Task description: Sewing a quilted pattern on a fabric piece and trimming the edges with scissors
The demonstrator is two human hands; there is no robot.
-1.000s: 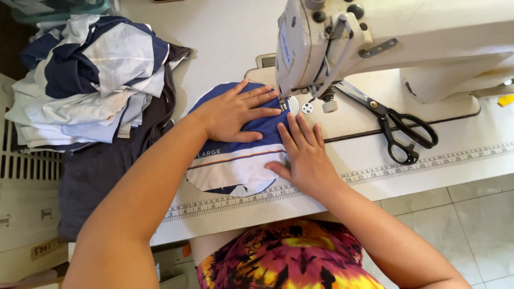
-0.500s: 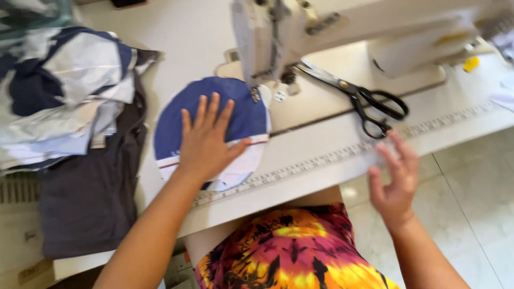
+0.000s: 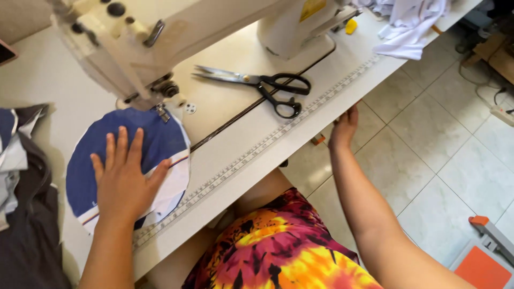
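My left hand [image 3: 124, 179] lies flat, fingers spread, on a round blue and white fabric piece [image 3: 160, 140] that sits under the needle of a white sewing machine [image 3: 160, 37]. My right hand [image 3: 344, 127] is off to the right at the front edge of the sewing table [image 3: 300, 136], fingers curled against or under the edge; whether it grips something there is hidden. Black-handled scissors [image 3: 267, 85] lie on the machine bed between the two hands.
A measuring tape strip [image 3: 257, 152] runs along the table's front edge. Dark and striped fabric pieces [image 3: 21, 176] are heaped at the left. White cloth [image 3: 412, 27] lies at the far right end. Tiled floor and an orange-topped object [image 3: 482, 267] are at lower right.
My right hand left the fabric, swung right and down, and now reaches the table's front edge. My left hand stays pressed on the round piece. The view has shifted right.
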